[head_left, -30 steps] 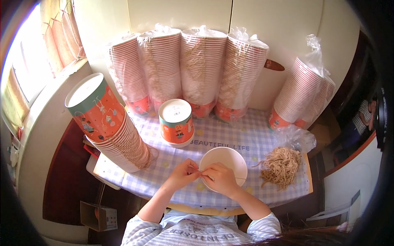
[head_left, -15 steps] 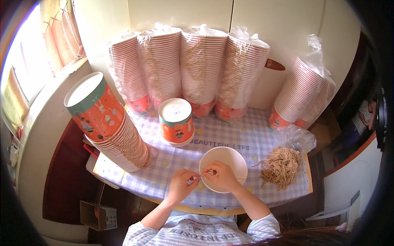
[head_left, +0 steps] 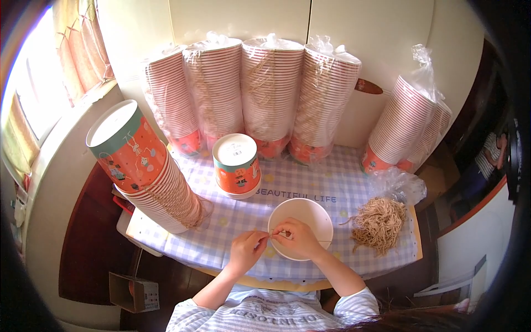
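My left hand is closed in a pinch just left of an open white paper bucket, near the table's front edge. Over the bucket's left part, my right hand pinches too, its fingertips close to the left ones. A thin beige string runs from the right hand across the bucket; its end between the fingertips is barely visible. To the right lies a tangled heap of beige strings. Beyond the bucket, an orange and green paper bucket stands upside down, its white bottom upward.
A tall leaning stack of nested buckets rises at the left. Along the wall stand several plastic-wrapped bucket stacks, with further wrapped ones at right. A checked tablecloth covers the table. A cardboard box sits below, at left.
My left fingers have straightened a little and drawn closer together, and the fingertips of both hands sit slightly higher. The buckets and string heap stay where they were.
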`<state>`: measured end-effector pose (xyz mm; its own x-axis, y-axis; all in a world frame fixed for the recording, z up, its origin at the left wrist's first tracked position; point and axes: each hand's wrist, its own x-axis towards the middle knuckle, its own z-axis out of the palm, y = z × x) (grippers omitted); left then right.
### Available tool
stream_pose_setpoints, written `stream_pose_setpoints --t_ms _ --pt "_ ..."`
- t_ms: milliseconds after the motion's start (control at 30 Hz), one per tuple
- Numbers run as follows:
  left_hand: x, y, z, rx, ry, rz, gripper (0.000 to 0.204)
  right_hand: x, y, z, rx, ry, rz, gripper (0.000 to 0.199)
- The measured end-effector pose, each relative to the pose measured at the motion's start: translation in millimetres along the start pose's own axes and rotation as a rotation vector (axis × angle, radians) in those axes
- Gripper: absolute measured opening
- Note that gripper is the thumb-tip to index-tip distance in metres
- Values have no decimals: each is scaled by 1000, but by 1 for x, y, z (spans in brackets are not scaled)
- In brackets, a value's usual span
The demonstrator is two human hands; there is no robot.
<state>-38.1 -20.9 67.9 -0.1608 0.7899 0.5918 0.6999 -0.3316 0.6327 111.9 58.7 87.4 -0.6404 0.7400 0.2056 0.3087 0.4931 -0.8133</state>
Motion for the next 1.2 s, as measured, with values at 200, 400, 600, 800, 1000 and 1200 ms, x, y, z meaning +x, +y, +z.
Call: stream_pose_setpoints --t_ms 200,400,600,800,1000,1200 --pt "-3 -2 4 -182 -46 -169 12 0 -2 -1 -9 -5 23 11" --pt "-7 -6 5 -315 -103 -316 10 0 -5 -2 -4 -11 31 12" --pt "-14 -14 14 -588 -66 -458 9 0 -4 -1 -25 -3 22 13" --pt "-17 -17 18 -563 -86 -482 9 0 -2 1 -62 18 -18 13" --pt "-13 -9 15 -910 -120 -711 10 -2 -6 1 -118 17 11 12" --pt "-13 -15 11 -1375 -217 -1032 8 -2 -4 2 -185 23 -45 9"
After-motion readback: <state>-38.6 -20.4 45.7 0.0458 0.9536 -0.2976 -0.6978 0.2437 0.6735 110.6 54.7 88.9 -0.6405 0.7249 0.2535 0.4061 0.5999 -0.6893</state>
